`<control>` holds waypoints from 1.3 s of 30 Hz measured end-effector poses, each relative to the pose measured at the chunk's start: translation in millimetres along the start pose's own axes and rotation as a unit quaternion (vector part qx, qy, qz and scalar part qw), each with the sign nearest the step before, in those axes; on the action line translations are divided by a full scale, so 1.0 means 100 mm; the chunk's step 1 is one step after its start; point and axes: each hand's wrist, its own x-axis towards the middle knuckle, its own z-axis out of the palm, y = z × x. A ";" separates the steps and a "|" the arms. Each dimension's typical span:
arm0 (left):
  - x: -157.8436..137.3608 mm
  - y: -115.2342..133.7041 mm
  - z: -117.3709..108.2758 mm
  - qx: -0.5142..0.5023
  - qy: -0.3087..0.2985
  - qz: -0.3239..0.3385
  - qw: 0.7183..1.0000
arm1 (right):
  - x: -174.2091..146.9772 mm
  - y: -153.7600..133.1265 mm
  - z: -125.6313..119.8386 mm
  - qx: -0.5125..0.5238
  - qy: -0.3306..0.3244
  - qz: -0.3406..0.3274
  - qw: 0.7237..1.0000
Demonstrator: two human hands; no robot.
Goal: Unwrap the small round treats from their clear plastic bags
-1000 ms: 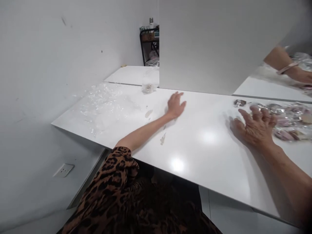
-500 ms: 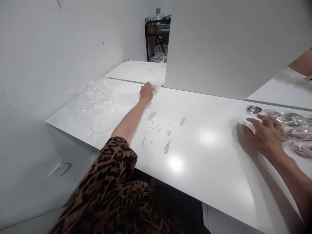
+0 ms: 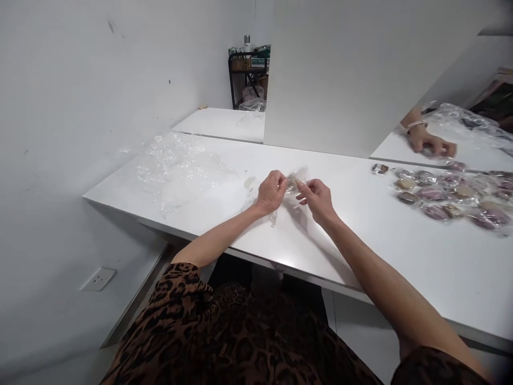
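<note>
A small clear plastic packet (image 3: 295, 181) with something brownish inside is held just above the white table. My left hand (image 3: 272, 191) is closed on its left end. On the other side, the thumb and fingers of my right hand (image 3: 318, 200) pinch the packet. What lies inside is too blurred to name. Crumpled clear plastic wrap (image 3: 176, 166) is heaped on the table to the left of my hands. Several oval pink and tan pieces in clear wrappers (image 3: 433, 193) lie in a group to the right.
A tall white divider panel (image 3: 320, 75) stands along the table's back edge. Beyond it, a co-worker's hand (image 3: 430, 143) rests over wrapped pieces. A black shelf rack (image 3: 232, 80) with boxes stands at the back. The white table (image 3: 401, 267) has worn patches near my hands.
My left hand has come back towards me and right with the packet. My right hand has left the wrapped pieces and moved left onto the packet. The view has shifted, showing a co-worker's hand.
</note>
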 end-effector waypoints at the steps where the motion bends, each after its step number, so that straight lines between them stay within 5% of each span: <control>1: -0.03 0.02 0.00 -0.024 0.010 -0.018 0.999 | -0.04 -0.02 0.01 0.033 -0.007 -0.009 0.999; 5: -0.13 0.01 -0.06 -0.089 0.035 -0.050 0.994 | -0.16 -0.07 0.02 0.108 -0.016 -0.007 0.994; 9: -0.21 -0.03 -0.10 -0.104 -0.003 -0.029 0.994 | -0.16 0.02 0.03 0.091 -0.009 -0.015 0.996; 12: -0.19 -0.05 -0.12 -0.152 -0.034 -0.075 0.985 | -0.09 0.11 -0.04 0.085 -0.004 -0.055 0.995; 14: -0.14 -0.05 -0.15 -0.231 -0.079 -0.136 0.960 | -0.02 0.13 -0.13 0.087 0.007 -0.074 0.993; 20: -0.04 -0.05 -0.24 -0.438 -0.245 -0.246 0.829 | 0.10 0.05 -0.37 0.116 0.002 -0.077 0.990; 25: -0.02 -0.03 -0.19 -0.516 -0.176 -0.329 0.771 | 0.13 0.02 -0.41 0.227 -0.046 0.021 0.973; 30: 0.00 -0.03 -0.18 -0.546 -0.165 -0.402 0.716 | 0.10 0.04 -0.37 0.217 0.038 -0.094 0.971; 33: -0.03 -0.04 -0.22 -0.539 -0.198 -0.371 0.730 | 0.03 0.02 -0.35 0.177 0.082 -0.176 0.965; 39: -0.13 -0.04 -0.15 -0.412 -0.194 -0.256 0.853 | -0.10 -0.06 -0.30 0.137 0.008 -0.169 0.976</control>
